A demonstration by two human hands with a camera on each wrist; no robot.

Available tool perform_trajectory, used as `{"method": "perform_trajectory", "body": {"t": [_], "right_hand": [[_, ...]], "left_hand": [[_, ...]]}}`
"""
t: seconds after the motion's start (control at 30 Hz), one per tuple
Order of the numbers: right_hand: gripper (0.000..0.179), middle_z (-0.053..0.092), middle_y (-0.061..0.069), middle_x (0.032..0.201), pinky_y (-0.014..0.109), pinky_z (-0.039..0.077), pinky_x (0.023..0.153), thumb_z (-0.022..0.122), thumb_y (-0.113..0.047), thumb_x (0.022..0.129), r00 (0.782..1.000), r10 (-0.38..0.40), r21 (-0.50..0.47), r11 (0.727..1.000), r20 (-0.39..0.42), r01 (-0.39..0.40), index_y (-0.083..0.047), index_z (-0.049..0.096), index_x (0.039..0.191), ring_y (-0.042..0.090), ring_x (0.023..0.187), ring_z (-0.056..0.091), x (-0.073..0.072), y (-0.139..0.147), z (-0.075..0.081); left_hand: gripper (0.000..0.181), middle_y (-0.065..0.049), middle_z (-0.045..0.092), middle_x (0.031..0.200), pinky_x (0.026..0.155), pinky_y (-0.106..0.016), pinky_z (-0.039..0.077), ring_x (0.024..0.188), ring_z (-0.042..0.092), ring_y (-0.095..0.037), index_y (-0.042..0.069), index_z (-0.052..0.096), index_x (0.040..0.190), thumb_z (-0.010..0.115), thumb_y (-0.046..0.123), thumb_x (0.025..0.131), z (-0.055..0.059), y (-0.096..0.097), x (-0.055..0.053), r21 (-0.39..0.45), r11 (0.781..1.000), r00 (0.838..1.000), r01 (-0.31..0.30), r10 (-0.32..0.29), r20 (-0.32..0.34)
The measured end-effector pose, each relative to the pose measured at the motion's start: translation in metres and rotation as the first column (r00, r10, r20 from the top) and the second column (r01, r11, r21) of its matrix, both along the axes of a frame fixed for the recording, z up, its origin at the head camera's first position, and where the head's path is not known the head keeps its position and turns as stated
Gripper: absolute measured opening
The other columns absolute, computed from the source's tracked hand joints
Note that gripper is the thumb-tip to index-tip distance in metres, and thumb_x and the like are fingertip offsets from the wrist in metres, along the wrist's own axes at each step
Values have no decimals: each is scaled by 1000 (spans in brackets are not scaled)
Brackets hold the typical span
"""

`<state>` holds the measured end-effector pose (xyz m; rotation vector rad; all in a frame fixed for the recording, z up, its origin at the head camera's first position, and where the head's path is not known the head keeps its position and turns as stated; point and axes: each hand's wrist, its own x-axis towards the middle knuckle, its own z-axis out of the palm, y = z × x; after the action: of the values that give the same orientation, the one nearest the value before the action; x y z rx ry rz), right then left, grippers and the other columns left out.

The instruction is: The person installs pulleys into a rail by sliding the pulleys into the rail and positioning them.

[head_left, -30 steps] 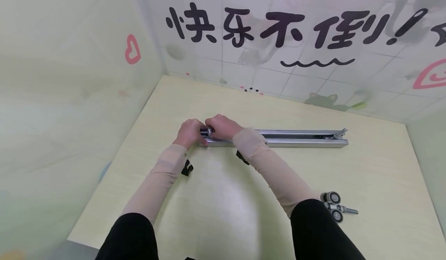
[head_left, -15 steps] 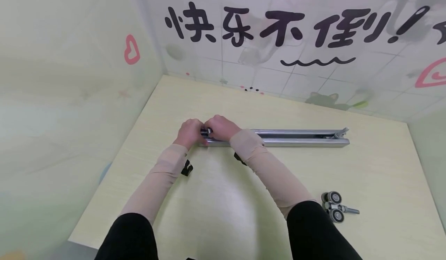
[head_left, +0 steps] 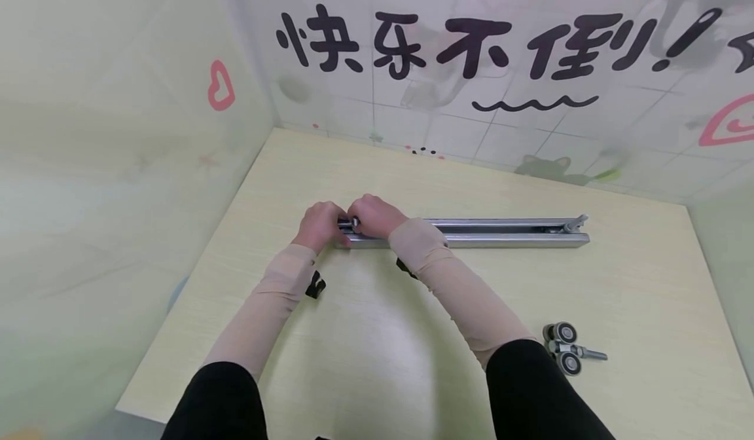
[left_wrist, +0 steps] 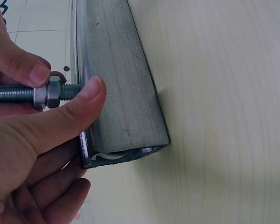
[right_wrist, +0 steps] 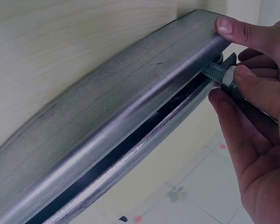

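Note:
A long galvanized steel channel rail (head_left: 506, 240) lies along the table with its slot facing up. At its left end, my left hand (head_left: 321, 224) grips it, thumb (left_wrist: 91, 100) on the side wall and fingers curled at the other side. From the slot there sticks a threaded bolt (left_wrist: 67, 92) carrying two hex nuts (left_wrist: 46, 94). My right hand (head_left: 375, 216) pinches the nuts between thumb (right_wrist: 256, 86) and fingers. Whatever the bolt is fixed to is hidden inside the rail, apart from a pale curved edge at the open end (left_wrist: 114, 155).
A roller trolley (head_left: 565, 349) with several wheels and a threaded bolt lies at the right front. Another bolt (head_left: 576, 223) protrudes from the rail's right end. Behind the table (head_left: 642, 283) stands a printed wall covering (head_left: 436, 119), with more at both sides.
My right hand and forearm have shifted slightly left since the earliest frame, staying at the bolt. My left hand keeps its grip, and the rail has barely moved.

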<state>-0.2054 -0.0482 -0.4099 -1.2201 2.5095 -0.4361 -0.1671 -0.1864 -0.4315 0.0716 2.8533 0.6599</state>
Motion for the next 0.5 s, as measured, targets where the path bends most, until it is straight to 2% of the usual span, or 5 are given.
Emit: {"method": "perform_trajectory", "body": {"t": [0.27,0.5], "right_hand": [[12,67,5,84,25,49,70,64,0,79,1000,-23,19,1000,5,22,-3,71,88,15,74,58,-2,7,-1],[11,67,5,84,25,47,69,62,-2,81,1000,-24,21,999,6,24,-3,70,88,14,73,55,-4,17,-3]], "left_hand": [[52,-8,67,104,83,-36,46,94,59,-24,9,70,102,86,16,53,-2,1,-1,30,1000,1000,-9,8,14],[54,-10,67,104,83,-37,46,95,59,-25,7,69,104,86,15,53,-3,0,-2,29,1000,1000,-6,6,9]]}}
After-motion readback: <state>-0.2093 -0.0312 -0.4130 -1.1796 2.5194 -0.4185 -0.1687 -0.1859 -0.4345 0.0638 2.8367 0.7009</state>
